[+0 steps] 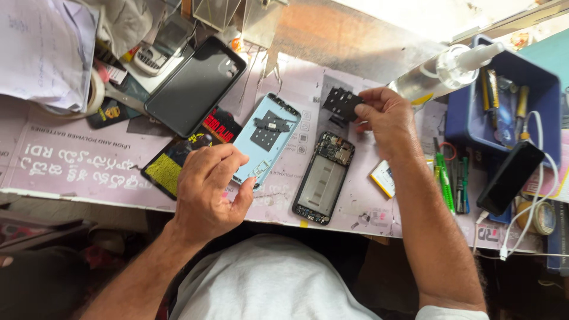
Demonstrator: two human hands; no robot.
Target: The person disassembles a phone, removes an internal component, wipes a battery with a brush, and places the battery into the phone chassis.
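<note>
Nearby, blue tool tray (pixel 459 112), spray bottle (pixel 441 74), black phone (pixel 192 86).

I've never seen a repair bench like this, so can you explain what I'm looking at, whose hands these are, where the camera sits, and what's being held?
There is one picture, taken by a camera on a person's head, looking down at their own two bare hands over a cluttered workbench. The right hand pinches a small black perforated plate above the bench. The left hand rests on the lower end of a light blue phone back cover. Between the hands lies an opened phone frame with its insides showing. Further left lies a black phone case. On the right stand a blue tray of tools, a clear bottle and green-handled tools.
</note>
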